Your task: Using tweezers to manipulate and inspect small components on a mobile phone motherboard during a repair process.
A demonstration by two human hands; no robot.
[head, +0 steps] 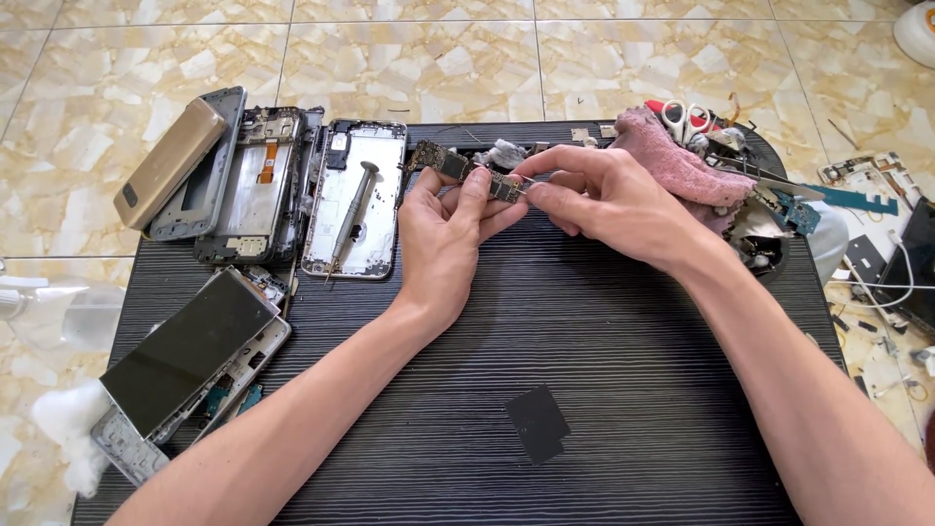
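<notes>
left hand (pixel 443 234), right hand (pixel 609 200): both pinch circuit board (pixel 467 170) | held between them above table (pixel 584 341)

I hold a narrow phone circuit board (pixel 466 170), dark with gold contacts and small chips, just above the middle of the frame. It lies roughly level, tilted slightly down to the right, raised off the black ridged mat.

The right hand (pixel 604 195) covers one end of the circuit board (pixel 467 170). Both forearms run off the bottom edge. The worktop's (pixel 623 331) near edge is cut off. Scattered parts at far right are too small to identify.
</notes>
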